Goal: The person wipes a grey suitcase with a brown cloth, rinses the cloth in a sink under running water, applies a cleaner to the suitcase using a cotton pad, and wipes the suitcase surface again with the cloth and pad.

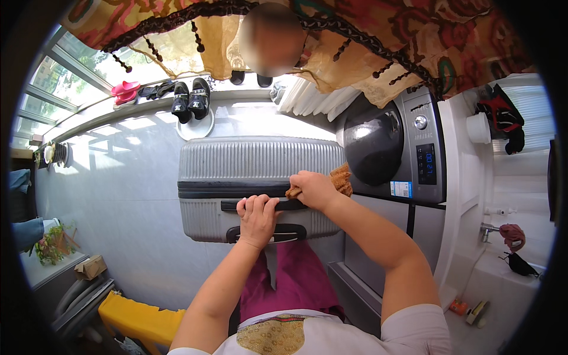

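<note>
A silver ribbed suitcase (260,157) with a black zip band across its middle lies in front of me. My left hand (257,222) is closed over the black side handle (228,205), its fingers curled across it. A second black handle (290,229) sits on the end nearer my body, partly behind my left hand. In my right hand (313,189) is a bunched brown cloth (341,179), pressed to the suitcase near the zip band and the handle's right end. Part of the cloth is hidden by my fingers.
A grey front-loading washing machine (423,160) stands close on the right. Black shoes (190,102) rest on a round white plate beyond the suitcase, with pink shoes (124,93) by the window. A patterned curtain (378,29) hangs overhead. A yellow cloth (139,316) is at lower left.
</note>
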Demonstrator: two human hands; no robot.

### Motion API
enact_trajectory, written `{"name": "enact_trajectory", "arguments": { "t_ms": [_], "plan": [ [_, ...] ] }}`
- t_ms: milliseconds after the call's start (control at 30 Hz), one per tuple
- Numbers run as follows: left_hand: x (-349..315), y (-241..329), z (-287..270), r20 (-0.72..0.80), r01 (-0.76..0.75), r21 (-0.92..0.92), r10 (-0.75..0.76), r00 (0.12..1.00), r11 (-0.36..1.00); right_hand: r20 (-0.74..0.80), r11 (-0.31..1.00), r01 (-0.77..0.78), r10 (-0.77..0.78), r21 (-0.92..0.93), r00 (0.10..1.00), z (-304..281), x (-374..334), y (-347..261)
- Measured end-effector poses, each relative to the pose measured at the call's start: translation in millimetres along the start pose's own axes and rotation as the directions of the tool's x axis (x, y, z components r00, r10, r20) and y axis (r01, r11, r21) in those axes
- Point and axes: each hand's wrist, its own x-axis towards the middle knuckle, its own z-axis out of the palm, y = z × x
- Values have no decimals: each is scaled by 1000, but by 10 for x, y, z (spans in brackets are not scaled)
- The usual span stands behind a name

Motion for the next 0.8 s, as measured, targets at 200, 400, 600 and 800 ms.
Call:
{"name": "enact_trajectory", "arguments": {
  "t_ms": [200, 400, 600, 800],
  "plan": [
    [152, -24, 31, -24, -10, 4, 10, 1000, 1000, -20, 986, -76, 74, -150, 997, -302, -319, 422],
    [183, -71, 41, 9, -14, 32, 14, 1000, 999, -106, 999, 35, -32, 23, 994, -213, 188, -53],
    [269, -85, 88, -11, -4, 46, 4, 1000, 999, 37, 991, -48, 53, -123, 998, -203, 144, 96],
    [382, -84, 92, -51, -12, 26, 13, 999, 1000, -25, 994, -96, 95, -43, 995, -426, 188, 243]
  ]
}}
